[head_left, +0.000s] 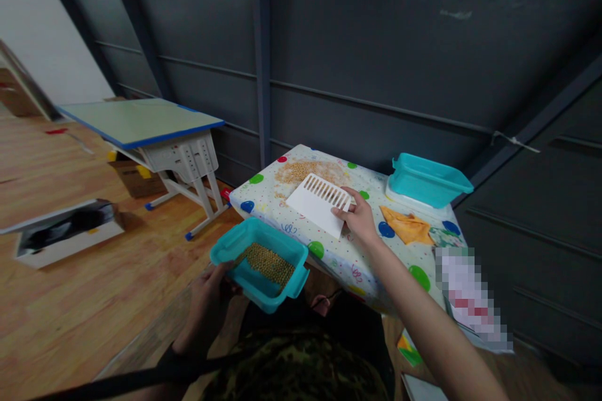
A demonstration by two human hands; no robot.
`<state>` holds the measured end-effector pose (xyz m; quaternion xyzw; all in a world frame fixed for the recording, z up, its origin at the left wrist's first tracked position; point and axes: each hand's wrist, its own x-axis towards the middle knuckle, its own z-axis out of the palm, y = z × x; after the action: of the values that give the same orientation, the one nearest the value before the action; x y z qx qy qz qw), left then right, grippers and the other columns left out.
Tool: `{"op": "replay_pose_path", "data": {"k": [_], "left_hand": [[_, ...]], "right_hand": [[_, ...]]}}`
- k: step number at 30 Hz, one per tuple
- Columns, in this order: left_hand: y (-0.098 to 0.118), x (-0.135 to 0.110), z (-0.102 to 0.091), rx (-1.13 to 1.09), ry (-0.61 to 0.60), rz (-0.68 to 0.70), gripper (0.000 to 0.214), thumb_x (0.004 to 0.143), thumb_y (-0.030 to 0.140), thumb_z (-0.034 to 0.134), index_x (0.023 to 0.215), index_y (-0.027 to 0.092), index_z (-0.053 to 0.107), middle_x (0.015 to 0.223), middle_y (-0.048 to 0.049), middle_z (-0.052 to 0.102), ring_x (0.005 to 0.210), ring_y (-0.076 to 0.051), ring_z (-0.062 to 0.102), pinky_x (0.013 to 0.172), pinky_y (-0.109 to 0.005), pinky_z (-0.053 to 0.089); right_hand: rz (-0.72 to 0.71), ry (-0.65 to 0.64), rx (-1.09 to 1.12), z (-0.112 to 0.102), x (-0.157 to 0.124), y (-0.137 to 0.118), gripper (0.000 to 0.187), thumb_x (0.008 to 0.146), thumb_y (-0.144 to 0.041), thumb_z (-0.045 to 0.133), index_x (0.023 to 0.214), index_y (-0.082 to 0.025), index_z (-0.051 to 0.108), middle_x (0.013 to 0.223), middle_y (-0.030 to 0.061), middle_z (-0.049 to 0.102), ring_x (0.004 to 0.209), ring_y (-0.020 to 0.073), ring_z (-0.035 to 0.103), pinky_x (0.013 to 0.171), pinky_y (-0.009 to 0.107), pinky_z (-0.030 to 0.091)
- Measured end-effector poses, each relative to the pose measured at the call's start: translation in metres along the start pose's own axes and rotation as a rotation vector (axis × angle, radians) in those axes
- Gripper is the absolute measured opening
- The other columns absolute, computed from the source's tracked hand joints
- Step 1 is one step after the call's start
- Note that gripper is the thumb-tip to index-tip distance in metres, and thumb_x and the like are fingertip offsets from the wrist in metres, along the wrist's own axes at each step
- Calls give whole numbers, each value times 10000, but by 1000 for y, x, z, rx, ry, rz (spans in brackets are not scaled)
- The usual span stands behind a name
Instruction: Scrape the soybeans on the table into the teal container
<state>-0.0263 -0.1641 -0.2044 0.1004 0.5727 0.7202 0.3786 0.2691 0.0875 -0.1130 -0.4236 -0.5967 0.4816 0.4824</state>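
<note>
My left hand (pixel 209 288) grips the near left corner of a teal plastic container (pixel 258 263) partly filled with small yellowish beans, held tilted below the table's front edge. My right hand (pixel 360 219) pinches the right side of a white slotted scraper card (pixel 320 203) lying on the table with a dotted, colourful cloth (pixel 338 257). Just beyond the scraper, a loose pile of beans (pixel 303 172) is spread on the cloth near the far left corner.
A second teal container (pixel 427 178) sits on a white lid at the table's far right, with an orange cloth (pixel 407 225) in front of it. A green-topped desk (pixel 141 122) and a white box (pixel 61 232) stand on the wooden floor to the left. A dark wall is behind.
</note>
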Motion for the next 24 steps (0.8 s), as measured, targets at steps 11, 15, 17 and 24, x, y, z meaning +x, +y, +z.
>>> {"op": "replay_pose_path", "data": {"k": [11, 15, 17, 24], "left_hand": [[-2, 4, -2, 21, 1, -8, 501, 691, 555, 1106, 609, 286, 691, 552, 30, 596, 509, -194, 602, 488, -337, 554], [-2, 2, 0, 20, -5, -5, 477, 709, 543, 1080, 627, 284, 688, 556, 34, 601, 506, -180, 589, 493, -324, 544], [-1, 1, 0, 19, 9, -4, 468, 690, 538, 1076, 624, 283, 690, 549, 34, 604, 493, -177, 585, 489, -324, 544], [0, 1, 0, -6, -10, -19, 423, 681, 494, 1078, 595, 276, 725, 533, 2, 631, 489, -197, 602, 468, -341, 549]], "right_hand": [[11, 25, 11, 11, 1, -5, 817, 653, -322, 991, 1452, -314, 817, 1155, 63, 963, 1088, 386, 931, 969, 528, 773], [-2, 5, 6, 15, 5, -5, 788, 676, -310, 987, 1444, -323, 812, 1149, 58, 959, 1121, 389, 934, 1004, 548, 779], [-5, 21, 4, 17, 6, -5, 797, 669, -304, 992, 1443, -322, 803, 1177, 53, 962, 1135, 383, 937, 1030, 552, 779], [-17, 25, -29, 16, 8, -3, 808, 688, -322, 992, 1470, -316, 788, 1126, 54, 947, 1085, 385, 934, 1041, 575, 771]]}}
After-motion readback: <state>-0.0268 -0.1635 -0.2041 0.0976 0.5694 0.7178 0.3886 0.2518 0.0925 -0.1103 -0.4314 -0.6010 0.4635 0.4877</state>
